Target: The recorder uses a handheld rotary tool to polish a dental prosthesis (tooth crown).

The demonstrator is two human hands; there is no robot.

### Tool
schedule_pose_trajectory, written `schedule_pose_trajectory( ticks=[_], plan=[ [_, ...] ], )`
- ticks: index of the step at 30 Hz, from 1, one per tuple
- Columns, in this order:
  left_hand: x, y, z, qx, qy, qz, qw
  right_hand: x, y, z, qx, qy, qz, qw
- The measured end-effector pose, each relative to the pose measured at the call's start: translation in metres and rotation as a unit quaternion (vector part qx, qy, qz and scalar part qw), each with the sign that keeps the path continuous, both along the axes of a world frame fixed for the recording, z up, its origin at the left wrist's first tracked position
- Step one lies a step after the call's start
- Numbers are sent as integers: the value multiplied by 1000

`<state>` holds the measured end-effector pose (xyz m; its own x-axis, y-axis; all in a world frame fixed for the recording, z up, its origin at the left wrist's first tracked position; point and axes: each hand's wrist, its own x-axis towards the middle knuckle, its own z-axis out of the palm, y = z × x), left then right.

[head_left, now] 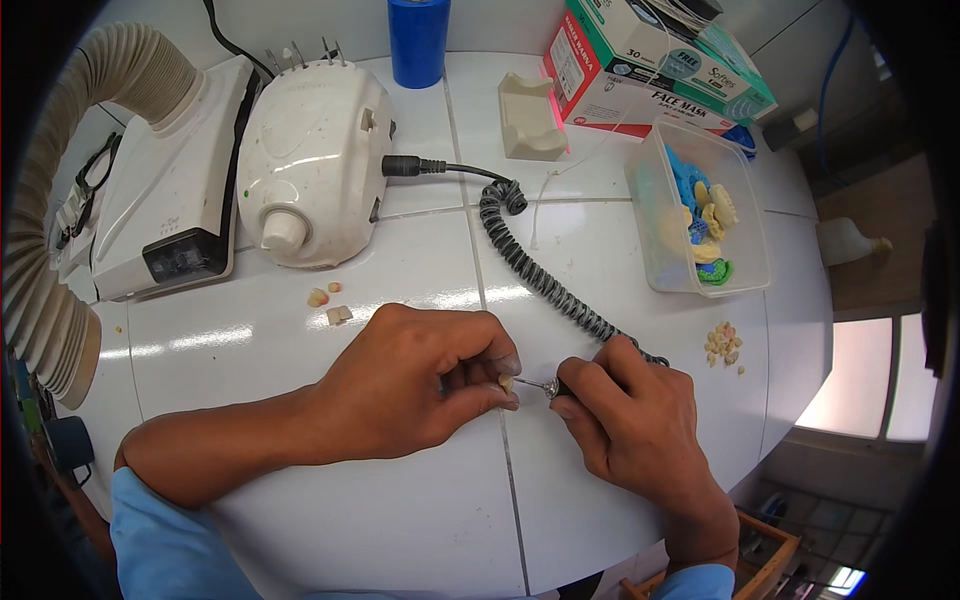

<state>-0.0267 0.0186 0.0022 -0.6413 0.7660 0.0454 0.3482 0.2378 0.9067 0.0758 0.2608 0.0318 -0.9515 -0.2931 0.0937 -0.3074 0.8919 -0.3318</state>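
Observation:
My left hand (420, 375) pinches a small cream tooth-like piece (506, 383) between thumb and fingers at the centre. My right hand (625, 420) is closed around a rotary handpiece (553, 388), whose thin metal bit reaches to the piece; whether it touches cannot be made out. The grey coiled cord (535, 270) runs from behind my right hand up to a plug on the white control unit (310, 165). Several small cream pieces lie on the white tiled top (400, 500): a few (338, 314) above my left wrist, others (722, 343) to the right of my right hand.
A white machine (155, 190) with a ribbed hose (40, 250) stands at left. At the back are a blue cylinder (418, 40), a beige holder (530, 120) and stacked boxes (630, 95). A translucent tub (660, 240) of coloured moulded pieces sits right, near the curved table edge.

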Motion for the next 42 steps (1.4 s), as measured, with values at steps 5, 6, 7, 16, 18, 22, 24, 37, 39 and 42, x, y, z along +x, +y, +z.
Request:
schedule_pose_trajectory(
  ticks=[5, 6, 7, 16, 18, 22, 24, 37, 39, 42],
  plan=[
    [0, -1, -1, 3, -6, 0, 1000, -1, -2, -1, 9, 1, 3, 1000],
    [0, 0, -1, -1, -5, -1, 1000, 0, -2, -1, 9, 1, 5, 1000],
    [0, 0, 0, -5, -4, -2, 1000, 0, -2, 0, 10, 1, 5, 1000],
    [0, -1, -1, -2, -11, -3, 1000, 0, -2, 0, 19, -2, 17, 1000],
    [0, -1, -2, 1, -9, -4, 1000, 0, -3, 0, 14, -6, 0, 1000],
    [0, -1, -3, 3, -11, -7, 1000, 0, -3, 0, 18, -2, 9, 1000],
    [0, -1, -2, 1, -5, -9, 1000, 0, -4, -1, 12, 9, 0, 1000],
    [-1, -1, -1, -1, 1, -13, 1000, -1, -1, 1, 18, -2, 16, 1000],
    [-1, -1, -1, -2, 0, -13, 1000, -1, 0, 0, 8, 3, 23, 1000],
    [-1, -1, -2, -2, -2, -12, 1000, -1, 0, 1, 18, -5, 15, 1000]
  ],
)
